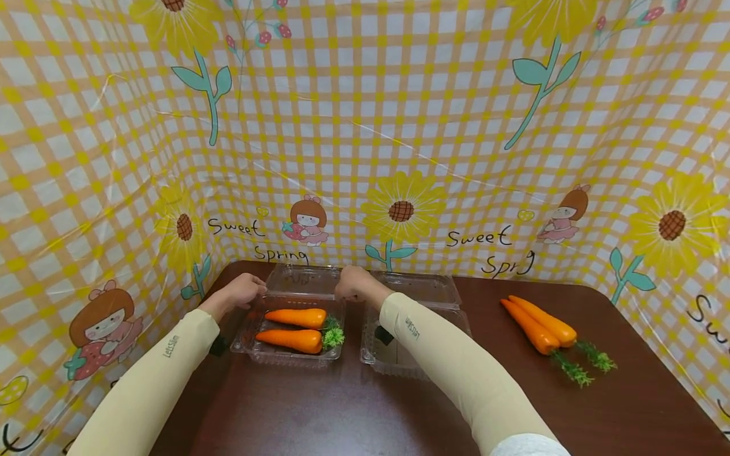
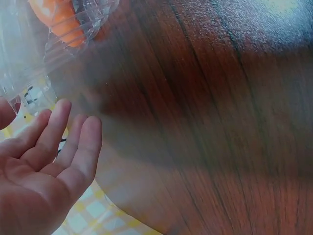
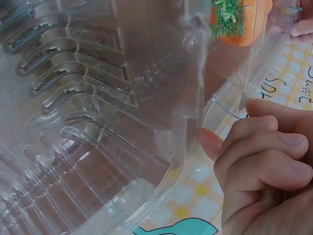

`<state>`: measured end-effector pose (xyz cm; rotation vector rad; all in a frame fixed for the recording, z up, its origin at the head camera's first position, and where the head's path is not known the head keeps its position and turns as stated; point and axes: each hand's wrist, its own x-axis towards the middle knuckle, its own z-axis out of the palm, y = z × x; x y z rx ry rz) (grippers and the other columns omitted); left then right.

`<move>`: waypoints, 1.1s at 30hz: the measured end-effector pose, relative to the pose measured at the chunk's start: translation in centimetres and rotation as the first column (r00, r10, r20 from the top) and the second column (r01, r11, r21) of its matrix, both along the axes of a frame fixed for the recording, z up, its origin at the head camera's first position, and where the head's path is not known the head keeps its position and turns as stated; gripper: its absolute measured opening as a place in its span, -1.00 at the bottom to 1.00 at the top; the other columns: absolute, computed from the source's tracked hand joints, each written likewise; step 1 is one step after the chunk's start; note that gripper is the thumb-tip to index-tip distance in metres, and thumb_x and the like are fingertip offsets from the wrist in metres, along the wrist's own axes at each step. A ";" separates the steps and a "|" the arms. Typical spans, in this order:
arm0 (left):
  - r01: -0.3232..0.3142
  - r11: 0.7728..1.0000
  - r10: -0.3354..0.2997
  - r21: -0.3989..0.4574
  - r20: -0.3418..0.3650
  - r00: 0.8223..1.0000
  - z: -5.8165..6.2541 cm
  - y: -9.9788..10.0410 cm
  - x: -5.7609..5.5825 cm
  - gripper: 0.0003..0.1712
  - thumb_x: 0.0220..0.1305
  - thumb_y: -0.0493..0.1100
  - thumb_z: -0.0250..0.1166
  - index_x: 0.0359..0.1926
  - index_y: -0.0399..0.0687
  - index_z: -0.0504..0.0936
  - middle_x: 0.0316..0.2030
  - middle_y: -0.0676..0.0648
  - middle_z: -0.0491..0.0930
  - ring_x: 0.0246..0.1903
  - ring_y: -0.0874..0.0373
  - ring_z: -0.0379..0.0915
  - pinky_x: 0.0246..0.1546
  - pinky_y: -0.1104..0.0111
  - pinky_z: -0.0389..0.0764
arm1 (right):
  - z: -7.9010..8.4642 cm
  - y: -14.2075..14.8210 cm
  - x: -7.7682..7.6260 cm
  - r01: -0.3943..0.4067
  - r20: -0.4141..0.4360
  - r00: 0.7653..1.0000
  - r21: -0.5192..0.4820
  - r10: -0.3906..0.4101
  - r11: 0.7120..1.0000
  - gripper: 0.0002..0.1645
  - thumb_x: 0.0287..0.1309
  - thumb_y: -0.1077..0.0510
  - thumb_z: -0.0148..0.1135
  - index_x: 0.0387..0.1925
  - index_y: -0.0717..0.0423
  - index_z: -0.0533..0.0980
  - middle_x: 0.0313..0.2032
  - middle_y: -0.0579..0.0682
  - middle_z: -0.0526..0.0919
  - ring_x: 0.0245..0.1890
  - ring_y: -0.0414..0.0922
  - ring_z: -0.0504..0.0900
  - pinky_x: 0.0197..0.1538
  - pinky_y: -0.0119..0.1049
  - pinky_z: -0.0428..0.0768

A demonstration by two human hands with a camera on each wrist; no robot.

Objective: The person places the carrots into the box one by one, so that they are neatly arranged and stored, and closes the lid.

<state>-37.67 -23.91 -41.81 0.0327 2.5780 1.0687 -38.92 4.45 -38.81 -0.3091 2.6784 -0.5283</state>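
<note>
A clear plastic clamshell box point(image 1: 279, 359) stands on the left of the table with its lid point(image 1: 296, 283) folded back. Two orange carrots point(image 1: 296, 318) with green tops point(image 1: 333, 338) lie inside it. My left hand point(image 1: 242, 291) is at the lid's left edge; its fingers are loosely extended in the left wrist view, the thumb near the plastic corner point(image 2: 36, 98). At the lid's right edge, my right hand point(image 1: 355, 283) has curled fingers and grips the rim; the exact contact is partly hidden. Its forearm passes over a second clear box point(image 1: 393, 365).
The second box's lid point(image 1: 419, 288) also lies back toward the wall. Two more carrots point(image 1: 538, 326) with green tops rest on the dark wooden table point(image 1: 308, 405) to the right. A checked, flower-printed cloth point(image 1: 353, 152) hangs behind and at both sides.
</note>
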 end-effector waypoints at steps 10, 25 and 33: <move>-0.047 0.998 0.051 0.052 -0.066 0.996 0.0 0.0 -0.1 -0.52 0.52 -0.27 0.03 0.34 -0.47 0.37 0.23 -0.42 0.43 0.19 -0.28 0.43 0.03 0.01 0.62 | 0.1 0.5 0.5 0.105 0.008 0.994 -0.141 -0.105 0.984 -0.35 0.31 0.24 0.21 -0.90 0.03 0.26 -0.88 -0.10 0.15 -0.86 -0.19 0.09 -0.69 -0.30 0.15; -0.179 0.970 0.225 0.166 -0.317 0.922 1.6 -0.6 0.1 -0.73 0.54 -0.24 0.04 0.09 -0.33 0.49 0.08 -0.34 0.52 -0.36 0.06 0.45 -0.39 0.33 0.49 | 1.9 1.4 1.2 0.208 0.053 0.978 -0.351 -0.202 0.913 -0.50 0.28 0.25 0.24 -0.75 0.05 0.30 -0.80 -0.10 0.17 -0.80 -0.19 0.07 -0.66 -0.29 0.15; -0.175 0.954 0.256 0.245 -0.355 0.899 1.8 -0.9 0.8 -0.71 0.58 -0.23 -0.02 0.14 -0.29 0.49 0.15 -0.33 0.48 0.00 -0.14 0.46 -0.13 0.24 0.53 | 2.6 1.3 1.4 0.200 0.001 0.977 -0.374 -0.215 0.905 -0.40 0.32 0.20 0.25 -0.80 0.00 0.22 -0.83 -0.13 0.09 -0.84 -0.17 0.09 -0.67 -0.27 0.21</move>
